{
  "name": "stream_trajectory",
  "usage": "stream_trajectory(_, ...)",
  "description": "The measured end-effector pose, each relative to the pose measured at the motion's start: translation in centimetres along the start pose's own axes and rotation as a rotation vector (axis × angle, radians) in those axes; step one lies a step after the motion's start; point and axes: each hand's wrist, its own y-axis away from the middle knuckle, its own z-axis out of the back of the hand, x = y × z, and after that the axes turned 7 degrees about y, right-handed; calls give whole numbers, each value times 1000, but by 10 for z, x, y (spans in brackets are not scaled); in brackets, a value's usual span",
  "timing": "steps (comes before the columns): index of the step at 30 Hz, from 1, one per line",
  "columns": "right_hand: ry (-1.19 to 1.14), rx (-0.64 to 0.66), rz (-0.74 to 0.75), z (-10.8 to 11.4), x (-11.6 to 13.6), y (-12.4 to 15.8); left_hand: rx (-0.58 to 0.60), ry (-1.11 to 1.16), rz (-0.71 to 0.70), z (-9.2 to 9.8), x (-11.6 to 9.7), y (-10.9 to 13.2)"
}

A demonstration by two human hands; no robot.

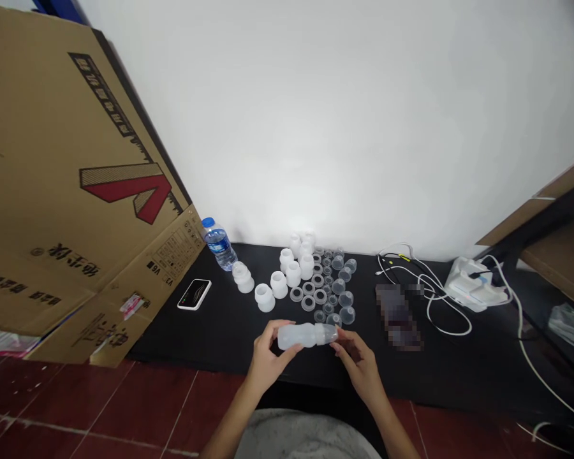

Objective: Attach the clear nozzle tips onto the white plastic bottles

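Note:
A translucent white baby bottle (297,336) lies sideways in the air above the table's front edge. Around its body my left hand (273,349) is closed. My right hand (356,358) pinches the clear domed cap (326,334) at the bottle's right end. Just beyond the hands stand several white bottle bodies (279,285), open at the top. To their right lie several grey-white rings (320,296), small clear discs (328,308) and clear dome caps (347,315). One stacked white bottle (242,278) is set apart at the left.
A water bottle (219,245) and a white-framed device (194,294) sit at the left of the black table (229,338), beside a large cardboard box (76,178). At the right are a blurred-out dark object (398,317), white cables (447,328) and a power strip (476,287). A white wall rises behind.

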Motion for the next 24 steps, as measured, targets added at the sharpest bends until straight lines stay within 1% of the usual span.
stream_trajectory(2,17,-43,31,0,0,2,58,-118,-53,-2,-1,0)
stream_trajectory(4,93,-66,110,0,2,5,114,-238,-132,-3,-2,0)
stream_trajectory(8,227,46,334,-2,5,6,180,-419,-245,-6,2,5)
stream_trajectory(11,279,108,442,-5,6,3,177,-459,-284,-8,5,9)
stream_trajectory(13,310,132,477,-8,7,2,127,-457,-277,-9,5,9)
stream_trajectory(16,353,165,478,-11,5,2,30,-449,-231,-13,3,10)
stream_trajectory(20,395,153,455,-11,-4,1,-131,-489,-190,-14,-1,14)
stream_trajectory(22,426,135,459,-11,-7,1,-196,-539,-178,-7,-1,17)
stream_trajectory(24,472,129,477,-11,-7,0,-249,-597,-151,5,2,20)
